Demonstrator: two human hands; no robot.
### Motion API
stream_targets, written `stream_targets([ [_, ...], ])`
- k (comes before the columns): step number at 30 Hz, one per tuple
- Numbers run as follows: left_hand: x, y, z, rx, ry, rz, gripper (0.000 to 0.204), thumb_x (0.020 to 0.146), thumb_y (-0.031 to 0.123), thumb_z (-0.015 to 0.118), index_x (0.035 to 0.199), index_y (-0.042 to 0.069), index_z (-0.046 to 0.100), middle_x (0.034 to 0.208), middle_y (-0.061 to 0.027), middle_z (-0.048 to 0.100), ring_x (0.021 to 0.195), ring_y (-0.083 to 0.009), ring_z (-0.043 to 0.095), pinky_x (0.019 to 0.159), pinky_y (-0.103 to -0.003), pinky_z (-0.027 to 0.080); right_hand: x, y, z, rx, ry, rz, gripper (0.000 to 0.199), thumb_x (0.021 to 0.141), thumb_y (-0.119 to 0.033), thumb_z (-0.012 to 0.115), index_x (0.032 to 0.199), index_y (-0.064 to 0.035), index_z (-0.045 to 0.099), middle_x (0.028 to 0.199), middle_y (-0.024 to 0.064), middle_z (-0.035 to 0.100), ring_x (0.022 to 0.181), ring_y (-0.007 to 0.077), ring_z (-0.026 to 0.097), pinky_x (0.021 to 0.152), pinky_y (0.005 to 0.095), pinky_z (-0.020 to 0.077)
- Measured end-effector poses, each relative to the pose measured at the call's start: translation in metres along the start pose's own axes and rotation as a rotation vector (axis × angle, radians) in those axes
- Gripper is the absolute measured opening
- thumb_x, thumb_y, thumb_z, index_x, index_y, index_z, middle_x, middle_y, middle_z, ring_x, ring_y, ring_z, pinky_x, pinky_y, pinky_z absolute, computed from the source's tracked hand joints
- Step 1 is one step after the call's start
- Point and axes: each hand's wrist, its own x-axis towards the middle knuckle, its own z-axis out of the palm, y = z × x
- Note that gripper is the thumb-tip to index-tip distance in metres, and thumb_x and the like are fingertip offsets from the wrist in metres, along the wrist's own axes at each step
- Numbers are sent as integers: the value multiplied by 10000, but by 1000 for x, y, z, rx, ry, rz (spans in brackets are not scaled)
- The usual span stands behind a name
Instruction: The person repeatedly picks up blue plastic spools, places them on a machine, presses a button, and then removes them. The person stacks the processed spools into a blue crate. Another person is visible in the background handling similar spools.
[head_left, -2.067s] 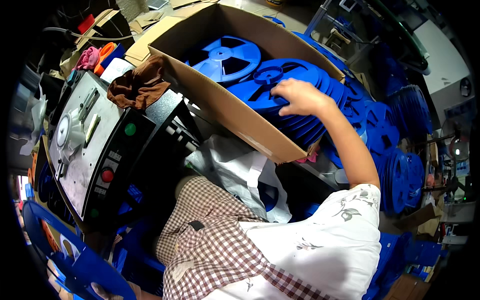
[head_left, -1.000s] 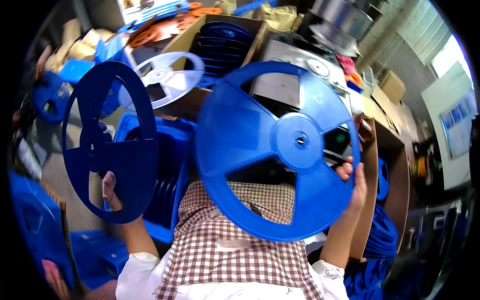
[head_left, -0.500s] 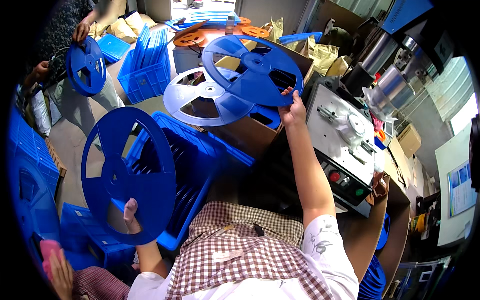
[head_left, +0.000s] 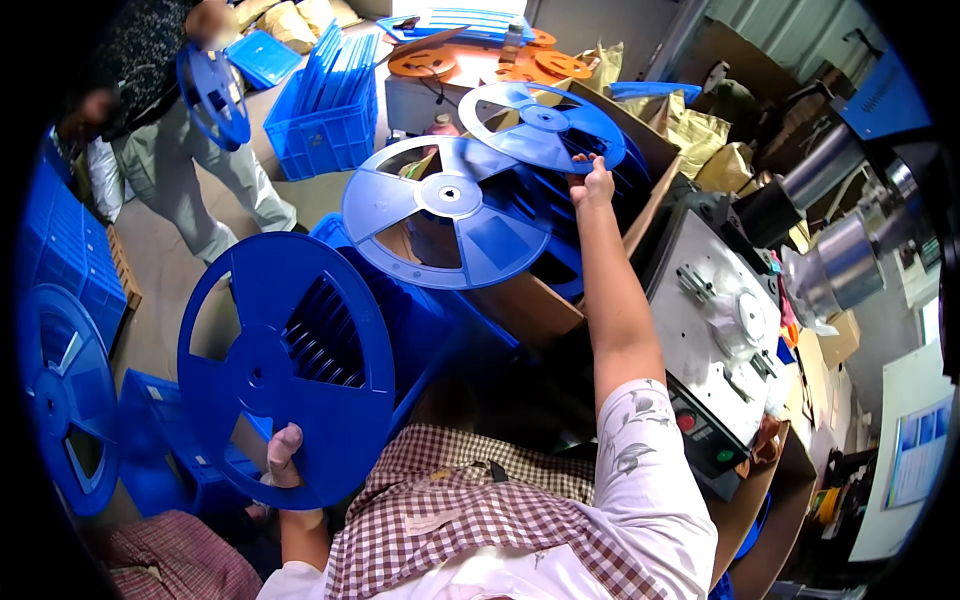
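Blue reels (head_left: 630, 178) sit in a carton (head_left: 528, 308); right hand (head_left: 593, 184) holds another reel (head_left: 545, 118) above.

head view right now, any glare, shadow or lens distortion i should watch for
Head view: pale sheen across the middle reel; head view: the near reel held in the left hand looks darker and duller; head view: black surrounds the rounded fisheye picture, with straight edges bending toward its rim.
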Motion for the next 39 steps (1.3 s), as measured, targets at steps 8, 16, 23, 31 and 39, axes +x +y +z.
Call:
stream_targets([
  [8,1,-4,10,-18,194,-79,393,828,272,737,1085,8,600,1033,-128,679,898,-241,674,807,-370,577,46,32,4,-32,-3,117,240,1020,-219,395,1150,-22,440,958,196,578,828,322,607,811,526,531],
  [16,1,-25,-13,-84,189,-82,374,833,267,733,1072,7,609,1023,-123,685,896,-239,669,798,-363,568,47,36,17,-48,47,177,321,1027,-210,375,1237,24,438,1093,232,543,933,337,606,852,487,539],
  [23,7,-37,-2,-60,190,-95,423,837,266,739,1133,14,574,1043,-108,671,914,-219,655,813,-362,563,74,39,17,-2,62,100,302,1010,-204,379,1222,-1,451,1077,213,547,912,317,607,824,487,545],
  [31,10,-51,-7,-84,278,-101,456,848,282,727,1168,6,554,1064,-119,664,943,-232,651,841,-394,562,64,19,7,-317,2,258,398,983,-471,435,1118,-102,496,1028,96,607,876,248,620,756,444,540],
  [39,8,-48,23,-35,264,-297,478,832,284,698,1191,-2,562,1120,-139,652,996,-275,643,902,-420,537,76,16,-8,-328,51,273,433,952,-514,472,1106,-109,496,993,109,603,866,246,599,698,431,556],
])
